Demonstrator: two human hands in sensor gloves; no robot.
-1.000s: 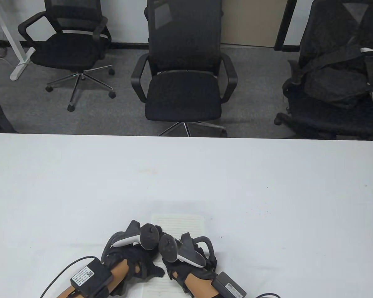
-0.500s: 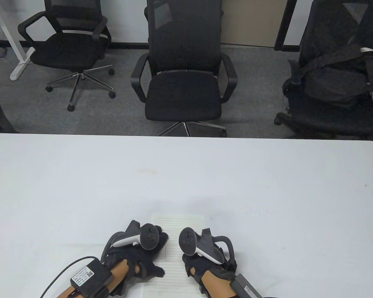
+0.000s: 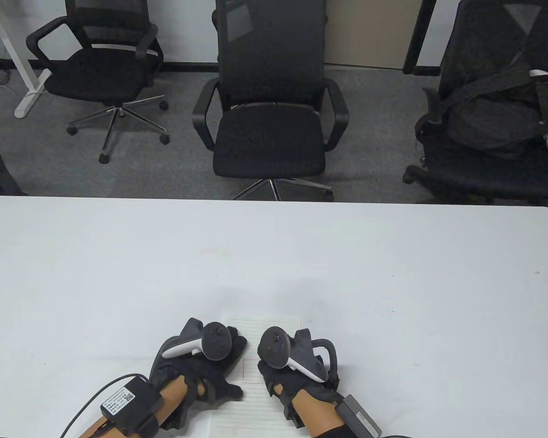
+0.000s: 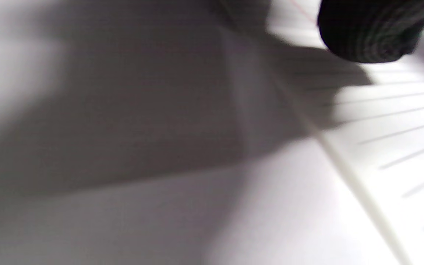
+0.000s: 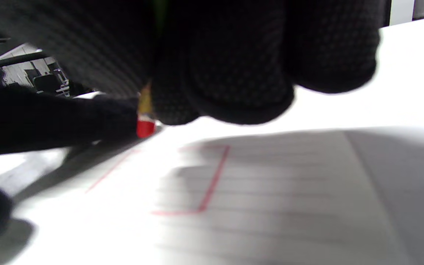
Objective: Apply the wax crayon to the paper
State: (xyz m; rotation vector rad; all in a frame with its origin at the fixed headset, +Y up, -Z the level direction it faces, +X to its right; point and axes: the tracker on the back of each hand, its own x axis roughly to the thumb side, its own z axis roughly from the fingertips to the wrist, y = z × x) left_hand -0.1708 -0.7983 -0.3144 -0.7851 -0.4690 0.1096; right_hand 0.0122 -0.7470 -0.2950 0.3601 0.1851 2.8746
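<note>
A lined sheet of paper (image 3: 251,401) lies at the table's near edge, between my hands. My left hand (image 3: 210,365) rests flat on its left side; a gloved fingertip (image 4: 374,33) touches the sheet in the left wrist view. My right hand (image 3: 278,378) is over the paper's right part and grips a red crayon (image 5: 145,125) with a yellow wrapper. Its red tip sits at the paper (image 5: 271,206) in the right wrist view. Red crayon lines (image 5: 212,184) form part of a rectangle on the sheet. A faint red line (image 3: 244,365) shows in the table view.
The white table (image 3: 274,255) stretches far and to both sides. Three black office chairs (image 3: 269,114) stand beyond its far edge. Cables and black boxes (image 3: 128,404) are strapped to both forearms.
My right hand moved right away from the left hand, then slid slightly left and away from me over the paper. The left hand shifted slightly.
</note>
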